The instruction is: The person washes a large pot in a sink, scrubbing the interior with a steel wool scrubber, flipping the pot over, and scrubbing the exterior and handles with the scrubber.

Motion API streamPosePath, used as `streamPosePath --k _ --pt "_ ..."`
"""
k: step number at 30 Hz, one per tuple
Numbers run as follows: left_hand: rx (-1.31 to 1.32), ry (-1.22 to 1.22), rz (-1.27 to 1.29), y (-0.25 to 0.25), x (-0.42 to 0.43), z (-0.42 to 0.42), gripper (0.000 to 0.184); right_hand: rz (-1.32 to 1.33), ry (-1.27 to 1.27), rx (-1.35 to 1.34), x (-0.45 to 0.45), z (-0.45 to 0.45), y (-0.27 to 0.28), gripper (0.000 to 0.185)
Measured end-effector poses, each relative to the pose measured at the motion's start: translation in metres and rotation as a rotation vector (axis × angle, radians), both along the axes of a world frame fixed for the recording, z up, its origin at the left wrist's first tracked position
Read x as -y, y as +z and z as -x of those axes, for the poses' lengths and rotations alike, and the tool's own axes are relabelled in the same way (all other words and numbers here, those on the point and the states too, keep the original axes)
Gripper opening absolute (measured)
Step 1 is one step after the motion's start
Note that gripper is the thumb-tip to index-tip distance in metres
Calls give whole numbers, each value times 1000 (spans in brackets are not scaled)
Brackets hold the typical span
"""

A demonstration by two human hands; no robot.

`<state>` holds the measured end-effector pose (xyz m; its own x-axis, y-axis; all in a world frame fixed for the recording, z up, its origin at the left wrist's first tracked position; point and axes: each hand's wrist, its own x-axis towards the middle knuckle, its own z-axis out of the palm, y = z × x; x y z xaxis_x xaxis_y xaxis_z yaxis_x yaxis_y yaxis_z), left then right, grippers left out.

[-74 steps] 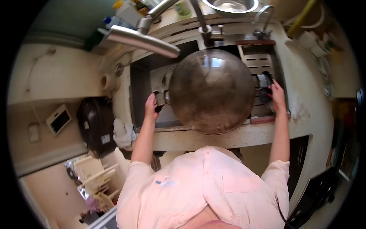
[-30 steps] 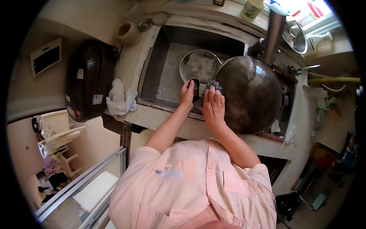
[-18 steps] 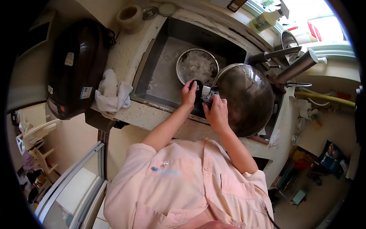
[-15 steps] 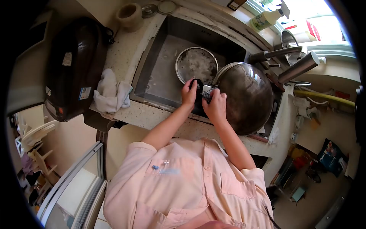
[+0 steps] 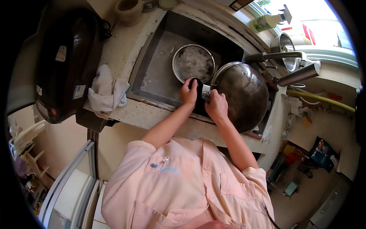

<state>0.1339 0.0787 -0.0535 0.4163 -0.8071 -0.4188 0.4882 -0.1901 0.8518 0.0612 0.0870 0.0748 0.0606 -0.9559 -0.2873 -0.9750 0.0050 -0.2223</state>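
Note:
My left hand (image 5: 188, 93) is closed round the black handle (image 5: 199, 91) of a large pan (image 5: 244, 99). The pan lies over the sink's right part with its dark, stained, rounded outside upward. In my right hand (image 5: 216, 106) is a grey steel wool scrubber (image 5: 206, 96), pressed against the metal joint where the handle meets the pan. My fingers hide part of the scrubber. Just beyond my left hand, a round metal pot (image 5: 193, 63) with cloudy, foamy water stands in the sink (image 5: 152, 82).
A crumpled white cloth (image 5: 106, 91) lies on the counter's left edge, beside a dark appliance (image 5: 70, 65). The faucet (image 5: 282, 56) reaches over the right side. A spray bottle (image 5: 265, 22) and a metal bowl (image 5: 285, 45) stand by the window.
My right hand and the scrubber have shifted slightly along the handle joint. The whole view has turned a little; my left hand keeps its hold on the handle.

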Motion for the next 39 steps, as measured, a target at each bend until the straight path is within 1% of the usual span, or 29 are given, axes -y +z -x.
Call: streamPosePath --k 2,3,6,7,9,11,14,15,18,19,21,23,26,27,30,31,32,34,35,36,38,39 --pt "-33 -6 2 -1 0 2 23 1 61 -9 7 7 -7 26" --pt "-45 -6 3 0 0 1 23 98 16 41 12 2 -6 25" --pt "-43 -27 -17 2 4 0 22 254 -49 13 5 -11 -19 24" --pt "-13 -1 -3 -1 3 0 23 160 -21 14 -1 -4 -14 25" --pt "42 49 34 -6 5 4 23 94 31 3 -8 6 -1 25" --pt "0 47 20 -8 2 7 23 51 34 7 -10 8 12 26" --pt "-15 34 7 -3 -2 6 22 297 -19 50 6 -3 -13 26" --pt "-6 26 12 -1 0 3 22 307 -63 3 9 -10 -21 26" --pt "10 8 -5 1 1 0 22 109 -74 19 -8 -4 -7 25" --pt "17 17 5 2 3 0 22 57 -16 30 -15 4 0 23" --pt "22 44 11 3 0 5 21 184 -19 69 -5 8 -8 24" --pt "12 14 -15 3 -5 6 21 282 -73 135 9 2 -18 25" --pt "34 2 -24 4 -2 2 21 173 -95 82 2 3 -14 27" --pt "39 -1 -25 6 -2 3 21 77 -71 34 -8 9 -6 27" --pt "-72 15 -33 5 -5 10 23 46 -32 71 -7 17 1 26" --pt "-39 -28 -34 15 -7 5 24 162 -113 121 0 14 -13 26" --pt "-16 -21 -27 11 -11 5 24 233 -195 120 8 7 -22 26" --pt "20 -16 17 4 -6 7 25 254 -207 103 5 2 -22 27" --pt "20 -35 -7 3 -7 7 25 143 -156 37 -3 7 -12 26" --pt "26 -56 -57 6 -6 7 25 40 -35 53 -10 17 -5 27" --pt "-13 -26 -37 12 -6 8 25 46 57 58 -6 26 -1 26" --pt "-46 -18 -18 5 -5 9 25 84 -57 91 3 22 -7 26"
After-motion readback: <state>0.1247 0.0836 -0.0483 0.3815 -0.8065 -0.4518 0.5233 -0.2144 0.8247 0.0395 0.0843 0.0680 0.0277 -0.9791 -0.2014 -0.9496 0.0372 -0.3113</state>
